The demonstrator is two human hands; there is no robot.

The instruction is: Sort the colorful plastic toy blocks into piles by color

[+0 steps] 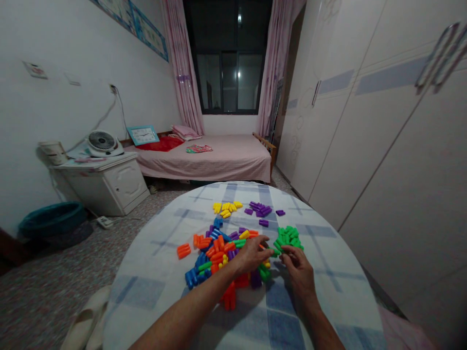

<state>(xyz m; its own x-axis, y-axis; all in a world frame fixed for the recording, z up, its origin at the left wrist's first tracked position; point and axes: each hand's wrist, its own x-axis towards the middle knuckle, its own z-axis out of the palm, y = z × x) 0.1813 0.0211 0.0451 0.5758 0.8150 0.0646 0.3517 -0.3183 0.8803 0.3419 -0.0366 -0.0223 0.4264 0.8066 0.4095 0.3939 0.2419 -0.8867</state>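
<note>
A mixed heap of coloured plastic pegs [219,250] lies in the middle of a round table with a checked cloth [153,287]. Sorted groups lie around it: yellow pegs [226,208], purple pegs [260,210], green pegs [289,236] and two orange pegs [183,251]. My left hand [252,253] rests on the right side of the heap, fingers curled round a green peg [274,252]. My right hand [297,262] is just beside it, fingers pinched at the near edge of the green group, touching the same peg.
Beyond the table stands a bed with a pink cover [226,158]. A white cabinet with a small fan [102,143] is at the left, a teal basin [51,218] on the floor. White wardrobe doors [383,136] line the right side. A slipper [85,321] lies by the table.
</note>
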